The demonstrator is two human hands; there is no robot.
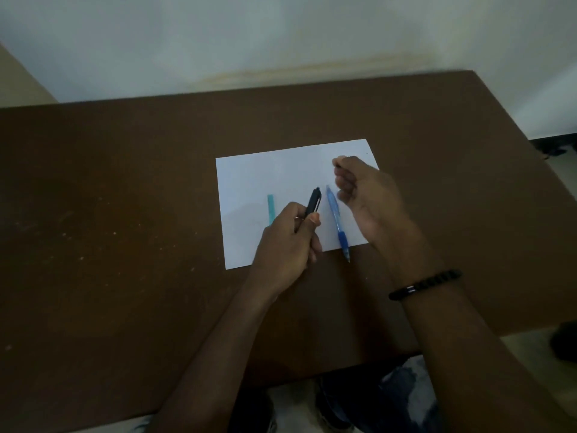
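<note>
A white sheet of paper (281,173) lies on the brown table (125,198). My left hand (287,245) grips a black pen (313,203), whose clip end points away from me above the sheet. A blue pen (337,223) lies on the paper beside it, its tip past the sheet's near edge. A teal pen (270,207) lies to the left, its near part hidden under my left hand. My right hand (365,195) hovers over the sheet's right side with fingers curled and thumb against forefinger. Whether it pinches something small is unclear.
The table's far edge meets a pale wall (281,42). Its right edge (530,145) drops to the floor. My knees and shoes (343,407) show below the near edge. A black bead bracelet (424,284) sits on my right wrist.
</note>
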